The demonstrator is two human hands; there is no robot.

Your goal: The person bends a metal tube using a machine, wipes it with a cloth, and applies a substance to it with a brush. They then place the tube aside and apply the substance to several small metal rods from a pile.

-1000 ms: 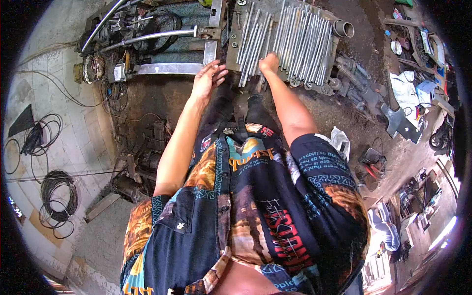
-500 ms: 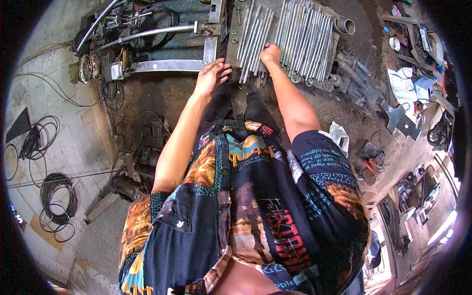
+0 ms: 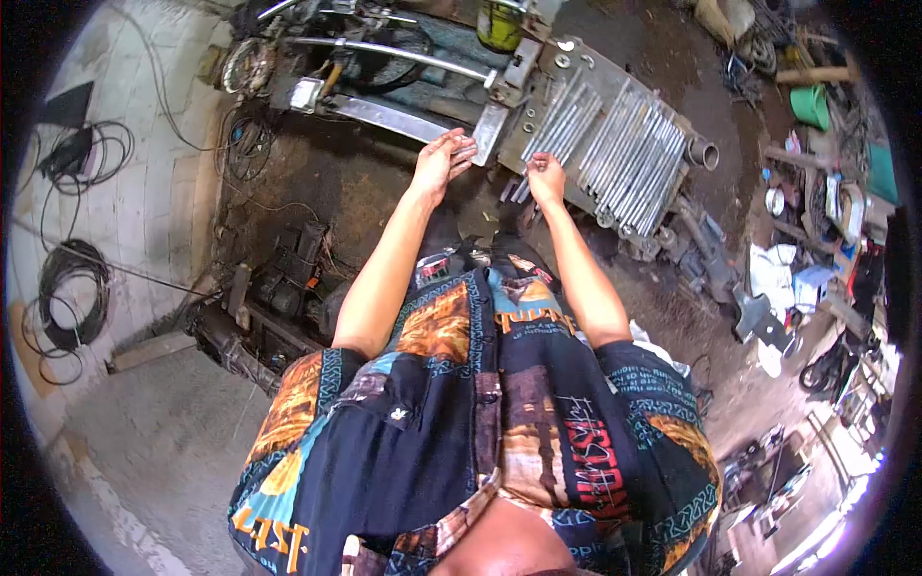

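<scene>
My left hand [image 3: 445, 165] hovers by the near end of a flat metal bar [image 3: 384, 117], its fingers loosely bent and apart, with nothing seen in it. Beside the near end of the smaller group of metal rods [image 3: 567, 120] is my right hand [image 3: 545, 177], closed with the fingers curled in. Whatever it may hold is hidden. A larger group of metal rods [image 3: 629, 154] lies side by side on the same metal-topped table [image 3: 597, 69]. Several small rings lie at the table's left edge, and a short pipe piece [image 3: 704, 154] sits at its right edge.
To the left stands a machine frame with a curved metal bar [image 3: 403, 55] and a yellow-green container [image 3: 499, 24] behind. Coiled black cable [image 3: 72, 293] lies at far left. A green bucket [image 3: 810, 106] and piled scrap are at right. Dark machinery [image 3: 288, 269] sits left of my legs.
The view has turned and shifted, so the table appears tilted and farther right. My right hand has drawn back from between the rod groups to the near end of the smaller one.
</scene>
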